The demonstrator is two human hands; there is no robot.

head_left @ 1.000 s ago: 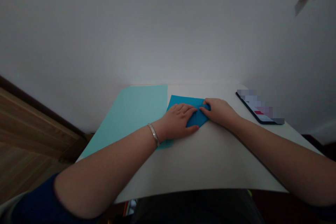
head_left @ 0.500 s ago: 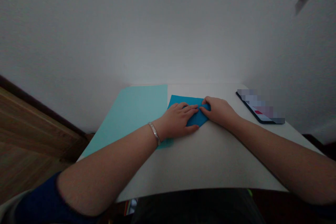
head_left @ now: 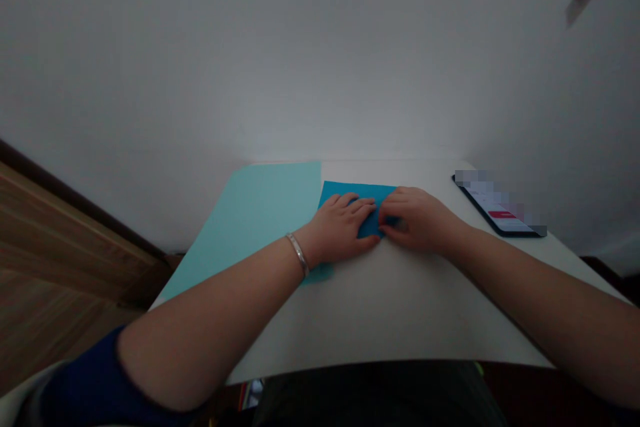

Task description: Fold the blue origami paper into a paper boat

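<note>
A sheet of blue paper lies on the white table in front of me, partly covered by both hands. My left hand rests flat on its left part with the fingers spread, and a silver bangle circles that wrist. At the paper's lower right edge, the thumb and fingers of my right hand are pinched together on it. Whether the paper is folded beneath my hands is hard to see.
A pale turquoise sheet covers the table's left side, beneath my left forearm. On the right lies a phone with a lit, blurred screen. The white table meets a wall at the back.
My right hand has moved from the paper's right corner down and slightly left to its lower edge. My left hand has stayed nearly still.
</note>
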